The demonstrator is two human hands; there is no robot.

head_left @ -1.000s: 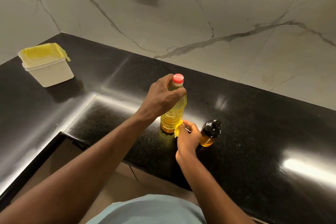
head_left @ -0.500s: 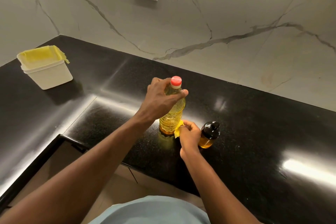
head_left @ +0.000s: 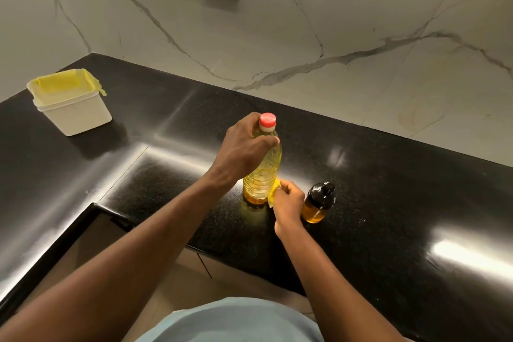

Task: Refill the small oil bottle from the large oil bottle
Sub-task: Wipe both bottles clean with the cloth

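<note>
Large clear plastic oil bottle (head_left: 262, 172) with red screw cap (head_left: 268, 121) is standing upright mid-counter on the glossy black stone countertop (head_left: 388, 203), small amber oil bottle (head_left: 316, 207) with black spout cap (head_left: 322, 194) standing just right of it, both capped

Change over the last second: little is moving. Left hand (head_left: 244, 150) is staying wrapped round the big bottle's shoulder just under the cap, thumb now lying across the front. Right hand (head_left: 288, 203) is still pinching a bunched yellow cloth (head_left: 273, 193) and rubbing it on the bottle's lower right side, near the base. Neither bottle is shifting

Meaning, as a guess: this is looking like wipe-down of drips, so pouring is probably finished, not about to begin; small bottle's fill level is hard to read under the dark cap

Edges and room: counter's near edge is running close in front of both bottles, with an inner corner (head_left: 111, 211) near left. Right hand's knuckles are sitting right against the small bottle, contact unclear, so a wide wipe is risking a nudge. Open counter is lying to the right and far side up to the white marble wall (head_left: 333, 22); white plastic tub with yellow liner (head_left: 75, 108) is sitting well apart, far left
</note>
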